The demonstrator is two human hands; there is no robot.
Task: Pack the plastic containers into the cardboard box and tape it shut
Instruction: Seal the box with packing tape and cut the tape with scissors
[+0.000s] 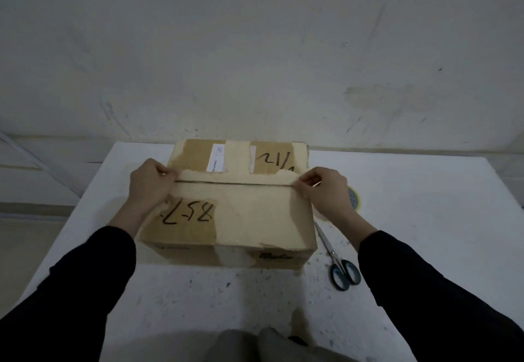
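1. A closed cardboard box (229, 205) sits on a white table (411, 219), at about 12 o'clock from the person's lap and close against the pale wall behind — its two top flaps meet along a dark centre seam.
2. The left hand (149, 185) rests at the seam's 9 o'clock end, thumb and forefinger pinched together on the flap edge.
3. The right hand (323, 191) works the 3 o'clock end of the same seam, fingertips likewise pinched at the edge; whether a strip of tape lies between the two hands cannot be told.
4. Black marker writing (188, 215) crosses the near flap, with more on the far flap beside a white label (216, 158).
5. A tape roll (354, 197) peeks out at 3 o'clock of the box, just behind the right wrist.
6. Scissors (338, 262) with dark handles lie closed on the table at about 4 o'clock — just beside the box's near right corner.
7. Both arms wear black sleeves (85, 285).
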